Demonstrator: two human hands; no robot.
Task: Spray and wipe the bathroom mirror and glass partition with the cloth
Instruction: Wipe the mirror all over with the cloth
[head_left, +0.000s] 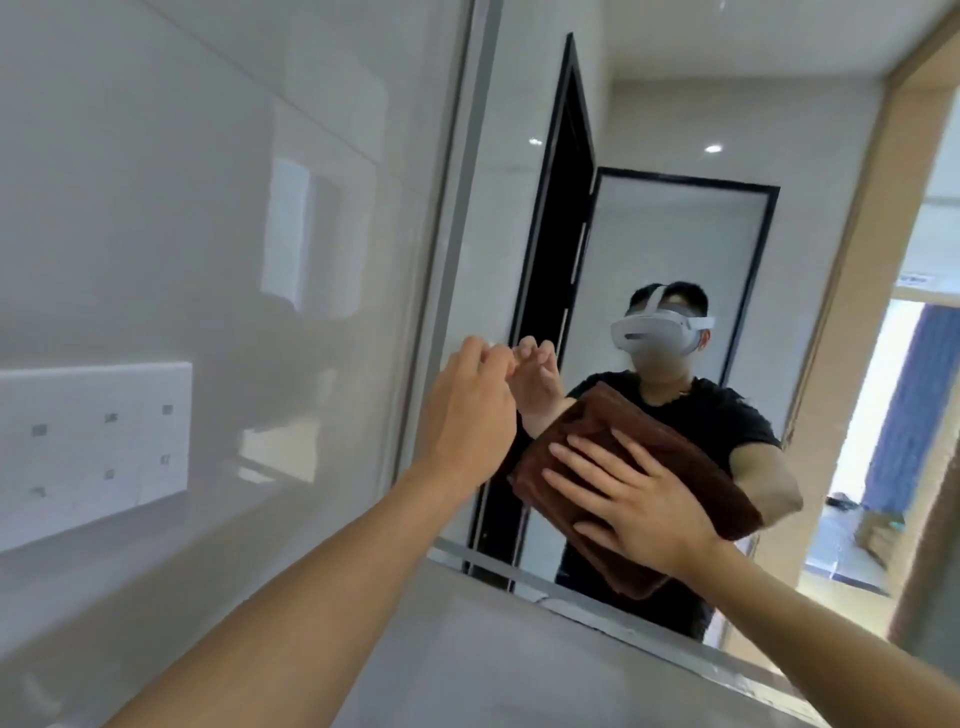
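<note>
Cloth (587, 447), folded and brown, lies flat against the mirror (675, 218) near its lower edge under the right hand's (634, 499) spread, straight fingers, while the left hand (467, 410) hovers beside it, fingers loosely curled, empty.

No legible text; marks on white wall panel (93, 447) too blurred to read.

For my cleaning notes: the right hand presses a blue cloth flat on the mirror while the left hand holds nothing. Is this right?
Not quite. In the head view the cloth is brown, not blue. The right hand does press it flat on the mirror, and the left hand holds nothing.
</note>
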